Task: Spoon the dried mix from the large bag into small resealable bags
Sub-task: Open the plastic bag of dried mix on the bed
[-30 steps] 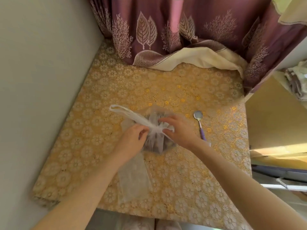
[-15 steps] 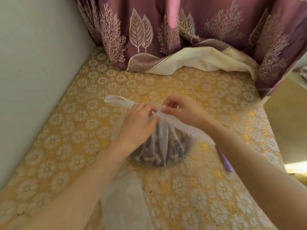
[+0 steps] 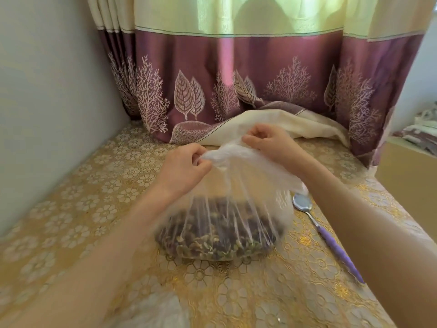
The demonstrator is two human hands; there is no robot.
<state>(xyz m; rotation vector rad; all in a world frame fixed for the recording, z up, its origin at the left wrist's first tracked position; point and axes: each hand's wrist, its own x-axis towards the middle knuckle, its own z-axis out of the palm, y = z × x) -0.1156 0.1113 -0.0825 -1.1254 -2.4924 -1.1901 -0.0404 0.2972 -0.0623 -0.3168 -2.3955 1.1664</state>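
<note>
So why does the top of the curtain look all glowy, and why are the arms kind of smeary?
In the head view, daylight shines through the pale top of the curtain, so it glows yellow-green; the forearms near the bottom edge look soft and blurred, and the wide lens stretches them; the large bag and spoon look clearer.

Bag (image 3: 220,223): one second ago it lay slumped on the table (image 3: 71,209) with its neck twisted into a strip trailing left. It now stands upright, neck loosened and drawn up.

Left hand (image 3: 182,166) and right hand (image 3: 272,143): previously close together low over the bag; now raised and further apart, each pinching the bag's top edge.

Spoon (image 3: 324,235): half a second ago mostly hidden behind the right forearm; now visible beside the bag.
</note>
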